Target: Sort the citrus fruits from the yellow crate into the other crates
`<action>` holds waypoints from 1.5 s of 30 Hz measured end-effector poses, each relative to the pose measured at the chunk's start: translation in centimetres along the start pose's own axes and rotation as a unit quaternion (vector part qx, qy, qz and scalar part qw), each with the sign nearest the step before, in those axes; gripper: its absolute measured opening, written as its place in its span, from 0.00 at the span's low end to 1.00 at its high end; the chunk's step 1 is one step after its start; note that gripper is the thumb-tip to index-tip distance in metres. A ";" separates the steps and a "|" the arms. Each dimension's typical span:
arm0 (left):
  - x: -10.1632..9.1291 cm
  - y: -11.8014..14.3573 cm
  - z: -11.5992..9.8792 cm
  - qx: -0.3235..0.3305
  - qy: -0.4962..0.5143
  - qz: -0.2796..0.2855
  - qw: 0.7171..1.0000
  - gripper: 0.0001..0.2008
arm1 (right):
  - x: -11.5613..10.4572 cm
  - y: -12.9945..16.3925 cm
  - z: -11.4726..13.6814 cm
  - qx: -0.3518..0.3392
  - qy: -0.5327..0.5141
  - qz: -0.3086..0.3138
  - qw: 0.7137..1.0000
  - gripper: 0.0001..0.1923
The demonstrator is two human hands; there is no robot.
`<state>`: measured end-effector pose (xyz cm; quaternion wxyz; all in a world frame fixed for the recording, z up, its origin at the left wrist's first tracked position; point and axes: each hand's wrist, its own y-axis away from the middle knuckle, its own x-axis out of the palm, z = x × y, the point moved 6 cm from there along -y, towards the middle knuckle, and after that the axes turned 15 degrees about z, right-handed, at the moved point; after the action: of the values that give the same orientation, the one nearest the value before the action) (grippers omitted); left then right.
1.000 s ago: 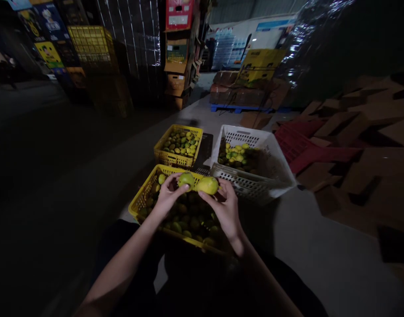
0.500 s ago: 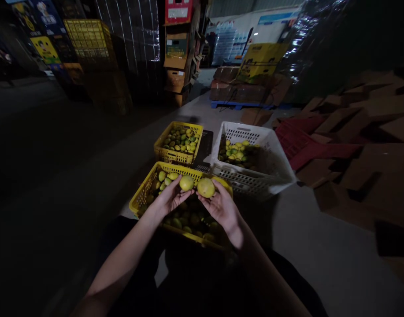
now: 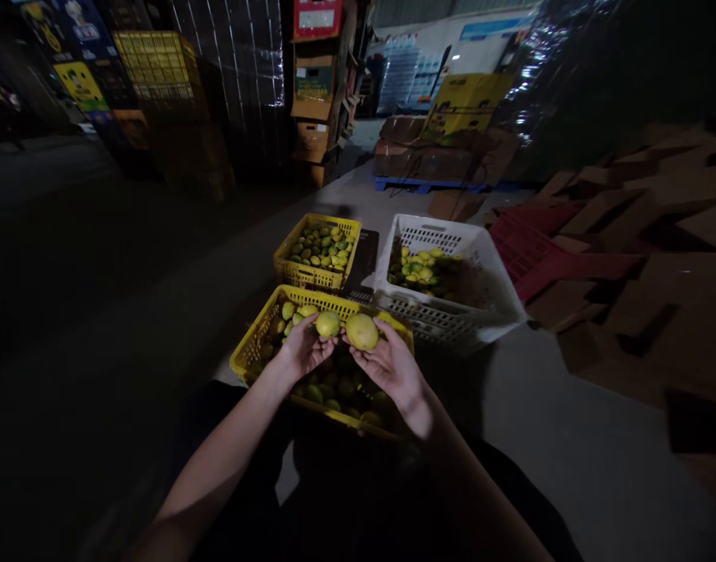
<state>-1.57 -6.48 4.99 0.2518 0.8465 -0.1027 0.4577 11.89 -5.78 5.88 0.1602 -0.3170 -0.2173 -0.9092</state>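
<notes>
The left hand (image 3: pixel 302 350) is curled around a small green fruit (image 3: pixel 328 323) and the right hand (image 3: pixel 393 367) is curled around a bigger yellow fruit (image 3: pixel 362 331), above the near yellow basket (image 3: pixel 249 347).

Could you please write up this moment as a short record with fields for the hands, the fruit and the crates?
left hand: left hand holds a smaller yellow-green fruit
right hand: right hand holds a larger yellow fruit
fruits: side by side, above the near crate
near crate: yellow crate full of green and yellow fruit
far crate: second yellow crate, also holding fruit
white crate: white crate to the right, partly filled
floor: grey concrete floor
</notes>
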 end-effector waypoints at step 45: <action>2.5 0.7 -0.4 0.022 -0.262 0.216 0.940 0.18 | 2.8 -0.1 -0.9 -0.040 -0.031 0.172 0.984 0.14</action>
<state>-0.69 -6.77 7.49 0.0927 0.8992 -0.3353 0.2655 9.31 -6.61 6.99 0.2949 -0.3840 -0.1273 -0.8657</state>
